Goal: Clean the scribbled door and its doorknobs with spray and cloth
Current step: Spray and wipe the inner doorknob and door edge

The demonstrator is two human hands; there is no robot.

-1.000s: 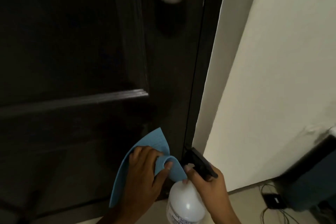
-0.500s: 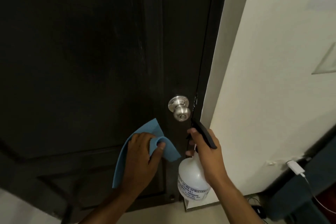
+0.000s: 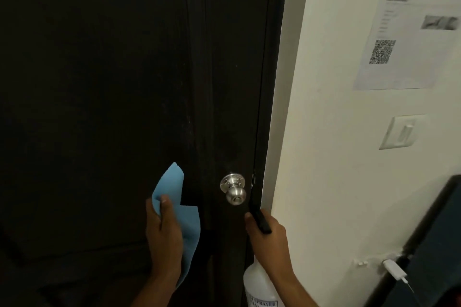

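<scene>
A dark brown panelled door (image 3: 112,95) fills the left and middle of the view. Its silver round doorknob (image 3: 234,192) sits near the door's right edge. My left hand (image 3: 163,234) grips a blue cloth (image 3: 172,182) held up in front of the door, left of the knob. My right hand (image 3: 268,239) holds a white spray bottle (image 3: 258,286) by its black trigger head (image 3: 259,217), just below and right of the knob. Faint pale marks show on the door above the knob.
A cream wall (image 3: 336,157) stands right of the door frame. It carries a printed paper with a QR code (image 3: 381,51) and a light switch (image 3: 401,132). A dark object (image 3: 436,244) and a white charger plug (image 3: 394,268) sit at the lower right.
The view has risen from the door's lower panel to above the knob. Both hands have moved up with it, and the cloth now points upward beside the knob.
</scene>
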